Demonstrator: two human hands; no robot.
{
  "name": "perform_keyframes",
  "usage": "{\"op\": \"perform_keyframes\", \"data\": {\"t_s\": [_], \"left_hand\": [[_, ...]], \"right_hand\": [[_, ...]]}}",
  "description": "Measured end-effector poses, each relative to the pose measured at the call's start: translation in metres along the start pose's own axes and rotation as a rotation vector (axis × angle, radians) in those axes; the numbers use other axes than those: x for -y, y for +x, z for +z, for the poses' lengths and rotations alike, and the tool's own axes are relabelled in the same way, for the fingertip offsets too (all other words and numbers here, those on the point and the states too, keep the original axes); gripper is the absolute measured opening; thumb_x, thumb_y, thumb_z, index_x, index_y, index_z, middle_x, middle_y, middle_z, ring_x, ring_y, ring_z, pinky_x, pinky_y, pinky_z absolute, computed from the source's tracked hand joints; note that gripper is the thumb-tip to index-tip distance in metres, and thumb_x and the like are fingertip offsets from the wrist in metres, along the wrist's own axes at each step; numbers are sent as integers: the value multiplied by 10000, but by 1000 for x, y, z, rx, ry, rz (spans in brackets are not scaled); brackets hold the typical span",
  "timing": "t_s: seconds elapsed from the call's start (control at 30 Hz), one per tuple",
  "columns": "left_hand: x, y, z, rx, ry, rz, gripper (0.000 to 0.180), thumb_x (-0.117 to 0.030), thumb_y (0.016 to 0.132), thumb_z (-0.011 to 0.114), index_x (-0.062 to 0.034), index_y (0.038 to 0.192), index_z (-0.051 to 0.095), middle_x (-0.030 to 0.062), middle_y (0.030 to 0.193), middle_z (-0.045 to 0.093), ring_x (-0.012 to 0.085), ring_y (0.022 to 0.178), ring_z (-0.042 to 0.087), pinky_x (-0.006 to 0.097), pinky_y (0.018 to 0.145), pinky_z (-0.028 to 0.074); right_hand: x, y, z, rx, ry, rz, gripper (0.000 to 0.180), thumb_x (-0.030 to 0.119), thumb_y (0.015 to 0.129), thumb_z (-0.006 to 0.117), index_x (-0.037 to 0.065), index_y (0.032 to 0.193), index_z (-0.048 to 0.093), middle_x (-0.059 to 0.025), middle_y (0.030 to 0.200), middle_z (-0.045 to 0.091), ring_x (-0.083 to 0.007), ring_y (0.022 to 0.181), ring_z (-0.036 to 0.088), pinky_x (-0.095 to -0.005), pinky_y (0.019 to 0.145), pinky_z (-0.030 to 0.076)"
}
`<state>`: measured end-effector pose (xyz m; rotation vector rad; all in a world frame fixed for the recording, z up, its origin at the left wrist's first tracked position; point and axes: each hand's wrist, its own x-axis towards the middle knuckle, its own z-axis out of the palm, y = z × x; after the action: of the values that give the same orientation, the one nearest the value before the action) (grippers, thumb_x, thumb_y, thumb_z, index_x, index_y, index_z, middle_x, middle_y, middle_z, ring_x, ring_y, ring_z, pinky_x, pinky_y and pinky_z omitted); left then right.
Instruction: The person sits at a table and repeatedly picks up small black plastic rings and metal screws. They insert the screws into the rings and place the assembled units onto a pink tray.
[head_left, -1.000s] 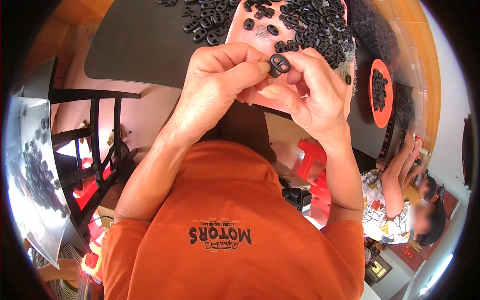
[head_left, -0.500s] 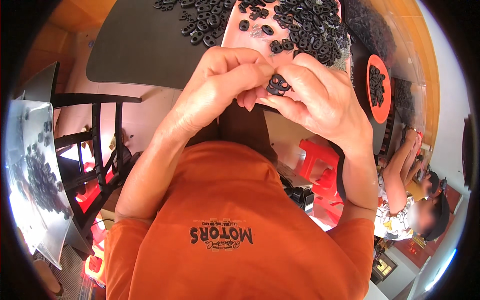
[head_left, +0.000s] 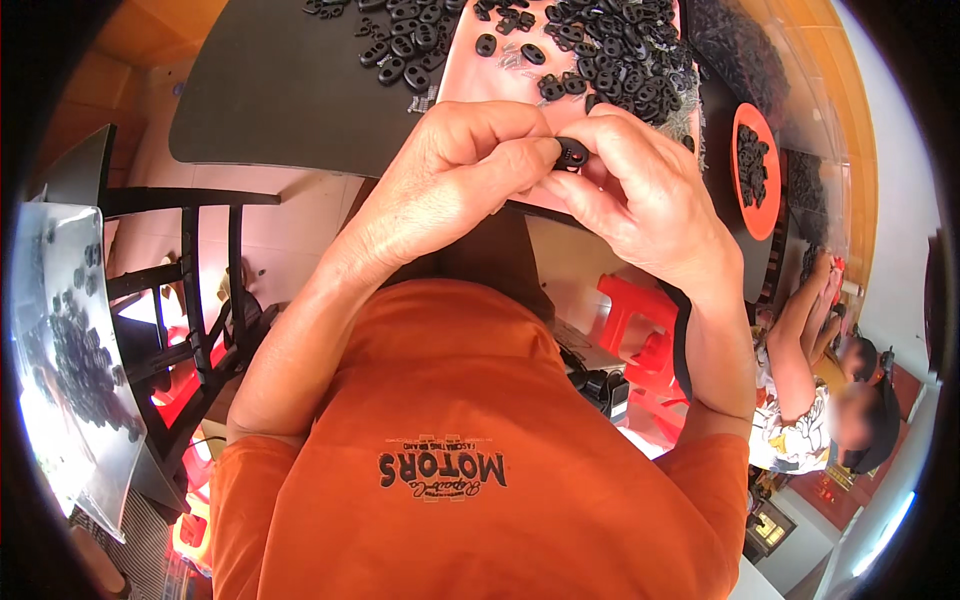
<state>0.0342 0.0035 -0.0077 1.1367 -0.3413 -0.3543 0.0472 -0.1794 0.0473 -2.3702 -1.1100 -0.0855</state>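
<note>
Above the near edge of a pink tray [head_left: 478,82], both hands meet at one small black oval cord lock [head_left: 571,154]. My left hand [head_left: 465,165] pinches its left side between thumb and forefinger. On the other side, my right hand [head_left: 655,190] has its fingers and thumb closed around the right part. Fingers partly cover the cord lock. Beyond them, a heap of black cord lock parts [head_left: 625,65] fills much of the tray, with small metal springs [head_left: 515,60] scattered among them.
More black cord locks [head_left: 405,45] lie on the dark table [head_left: 270,95] left of the tray. An orange-red plate [head_left: 765,222] of black parts stands at right. A black chair frame [head_left: 190,260], a clear container [head_left: 75,350] and red stools [head_left: 630,310] surround me. Another person [head_left: 800,400] sits at right.
The cord lock has turned between my fingers and shifted slightly up and right. My left thumb and forefinger have moved rightward onto it.
</note>
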Motion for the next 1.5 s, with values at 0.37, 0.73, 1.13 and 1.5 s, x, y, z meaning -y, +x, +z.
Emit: {"op": "perform_keyframes", "data": {"t_s": [0.37,0.73,1.13,1.5], "left_hand": [[-1,1,-5,-3,157,-59,229,-173,920,501,-34,782,618,-46,626,501,30,569,430,184,505,326],[-4,0,1,-127,86,-88,235,-111,906,477,-8,700,526,-50,639,436,27,612,394,207,551,355],[-5,-1,3,-136,142,-72,227,-107,901,470,-3,706,524,-49,637,421,30,607,369,214,553,344],[-6,2,-4,-5,174,-93,237,-122,887,456,-13,687,516,-32,617,436,36,576,378,215,527,334]], "right_hand": [[3,4,-4,103,-75,42,293,139,776,729,3,969,556,-117,858,603,-251,645,592,-324,546,475],[14,-14,23,-213,851,528,103,78,910,612,-19,900,579,11,830,608,-29,766,547,-192,694,474],[15,-13,22,-133,773,581,188,151,909,620,13,805,546,41,694,459,-32,645,381,-211,543,333],[9,-14,11,26,566,468,245,202,884,652,28,798,503,3,626,452,-98,568,463,-259,501,367]]}}
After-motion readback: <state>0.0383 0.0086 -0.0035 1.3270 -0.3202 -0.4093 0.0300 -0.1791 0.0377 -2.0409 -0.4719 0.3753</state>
